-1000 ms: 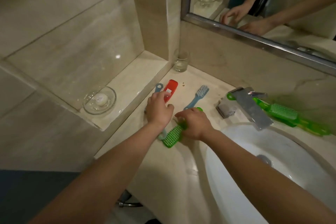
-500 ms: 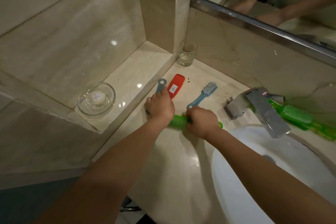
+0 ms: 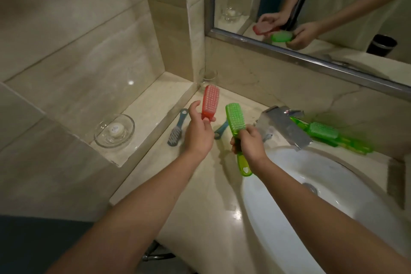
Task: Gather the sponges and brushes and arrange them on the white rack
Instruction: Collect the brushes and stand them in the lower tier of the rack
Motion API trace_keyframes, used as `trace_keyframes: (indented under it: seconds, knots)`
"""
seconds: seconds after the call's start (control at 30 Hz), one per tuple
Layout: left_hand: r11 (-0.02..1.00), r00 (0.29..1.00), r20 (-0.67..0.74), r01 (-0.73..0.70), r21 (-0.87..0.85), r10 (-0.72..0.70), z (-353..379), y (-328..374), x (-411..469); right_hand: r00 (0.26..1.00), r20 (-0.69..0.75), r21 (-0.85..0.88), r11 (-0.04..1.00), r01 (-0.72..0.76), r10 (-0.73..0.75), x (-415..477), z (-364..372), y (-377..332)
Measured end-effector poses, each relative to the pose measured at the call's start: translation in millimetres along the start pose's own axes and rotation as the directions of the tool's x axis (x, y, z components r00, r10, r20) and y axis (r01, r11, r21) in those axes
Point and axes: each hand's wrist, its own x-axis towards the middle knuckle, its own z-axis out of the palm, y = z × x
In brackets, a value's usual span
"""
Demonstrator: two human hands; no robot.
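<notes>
Both hands are up over the counter (image 3: 195, 189), one brush each.

Left hand (image 3: 199, 134): fingers curled round the lower end of 1 red brush (image 3: 210, 101), thumb out to the side. Bristles face the camera, head points away from the hand.

Right hand (image 3: 250, 143): wrapped round the handle of 1 green brush (image 3: 235, 119). Bristle head sticks out beyond the knuckles, and the handle tail with a heart-shaped hole sticks out the near side. The held brushes are near each other, not touching.

Blue brushes: 2, both lying on the counter.
- First blue brush (image 3: 175, 129) is just left of the left hand.
- Second blue brush (image 3: 221, 130) is between the two hands, mostly hidden, only the handle end shows.

Far green brushes (image 3: 323, 131) lie well right of the right hand, past the faucet (image 3: 282, 128). They overlap, so at least 1; exact count can't tell.

Other:
- 1 glass dish (image 3: 97, 138) holding 1 round soap (image 3: 115, 129), on the ledge left of the left hand.
- 1 tumbler (image 3: 208, 75) beyond the red brush.
- 1 sink (image 3: 333, 196) right of the right forearm.
</notes>
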Motion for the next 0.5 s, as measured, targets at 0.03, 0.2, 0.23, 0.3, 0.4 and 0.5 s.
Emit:
trace_keyframes:
  seconds: [0.03, 0.2, 0.23, 0.3, 0.4, 0.5]
  knots:
    - [0.999, 1.0, 0.022, 0.015, -0.044, -0.014, 6.3, 9.0, -8.6, 1.0, -0.012, 0.067, 0.998, 0.006, -0.005, -7.2, -6.7, -3.5]
    - [0.97, 0.986, 0.12, -0.083, -0.231, 0.113, 47.2, 48.4, -60.4, 0.992, -0.094, 0.221, 0.969, 0.106, -0.087, -40.9, -52.4, -15.4]
    - [0.959, 0.982, 0.149, -0.072, -0.275, 0.117, 56.4, 56.1, -71.3, 0.988, -0.112, 0.235, 0.963, 0.131, -0.107, -47.4, -63.3, -15.8]
    - [0.942, 0.972, 0.205, -0.045, -0.333, 0.119, 74.8, 68.2, -92.2, 0.982, -0.148, 0.248, 0.956, 0.155, -0.121, -60.5, -86.1, -13.8]
    - [0.936, 0.949, 0.281, -0.04, -0.351, 0.146, 101.2, 81.8, -118.0, 0.974, -0.203, 0.212, 0.966, 0.146, -0.102, -79.7, -122.5, -6.8]
    - [0.941, 0.906, 0.401, 0.006, -0.339, 0.139, 128.1, 92.8, -142.4, 0.964, -0.25, 0.165, 0.977, 0.139, -0.095, -97.0, -158.9, 4.0]
